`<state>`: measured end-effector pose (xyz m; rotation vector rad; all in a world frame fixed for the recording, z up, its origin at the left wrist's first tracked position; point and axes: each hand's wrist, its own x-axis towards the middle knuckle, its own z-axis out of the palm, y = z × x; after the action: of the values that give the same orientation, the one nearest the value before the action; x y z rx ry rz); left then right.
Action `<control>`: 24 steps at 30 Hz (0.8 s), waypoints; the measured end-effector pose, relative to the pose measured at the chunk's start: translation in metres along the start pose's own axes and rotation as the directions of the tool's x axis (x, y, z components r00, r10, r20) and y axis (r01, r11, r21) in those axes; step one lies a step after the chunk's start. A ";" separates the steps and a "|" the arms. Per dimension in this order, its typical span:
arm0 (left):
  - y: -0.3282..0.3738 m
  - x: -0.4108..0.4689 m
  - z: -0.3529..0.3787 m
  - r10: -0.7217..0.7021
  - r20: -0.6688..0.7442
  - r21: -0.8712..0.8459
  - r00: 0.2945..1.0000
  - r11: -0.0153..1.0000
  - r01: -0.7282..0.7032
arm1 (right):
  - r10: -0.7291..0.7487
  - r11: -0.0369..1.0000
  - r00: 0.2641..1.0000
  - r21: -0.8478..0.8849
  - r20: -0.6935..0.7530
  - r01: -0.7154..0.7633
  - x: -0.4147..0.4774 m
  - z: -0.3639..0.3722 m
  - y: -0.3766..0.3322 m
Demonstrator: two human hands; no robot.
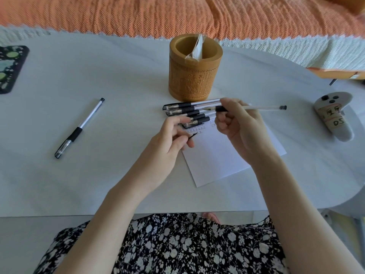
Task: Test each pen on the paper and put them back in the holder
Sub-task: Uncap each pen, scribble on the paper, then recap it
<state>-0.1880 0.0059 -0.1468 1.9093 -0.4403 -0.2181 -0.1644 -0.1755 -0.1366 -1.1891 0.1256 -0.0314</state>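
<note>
- Left hand [169, 139]: the fingers are curled and pinch a small dark part [193, 135], probably this pen's cap. We hold on to it for recapping.
- Right hand [239, 127]: it grips the clear gel pen [262, 108], held level above the paper with the tip pointing left. We turn the tip downward before writing.
- Paper [227, 159]: it lies under both hands, with test strokes near its far-left corner. We draw one short, light stroke on bare sheet beside them.
- Pen pile [185, 111]: it rests at the paper's far edge. We keep the wrist off it.
- Bamboo holder [195, 76]: it stands upright beyond the pile, with a plastic wrapper [197, 49] inside. We drop the recapped pen in beside the wrapper.
</note>
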 end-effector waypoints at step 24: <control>0.000 0.001 -0.003 0.022 -0.119 -0.011 0.993 1.000 -0.024 | 0.040 0.945 0.972 -0.325 0.232 0.039 -0.012 0.011 0.004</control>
<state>-0.1861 0.0081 -0.1452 1.8929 -0.3800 -0.0911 -0.1750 -0.1632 -0.1355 -1.5160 -0.0827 0.1371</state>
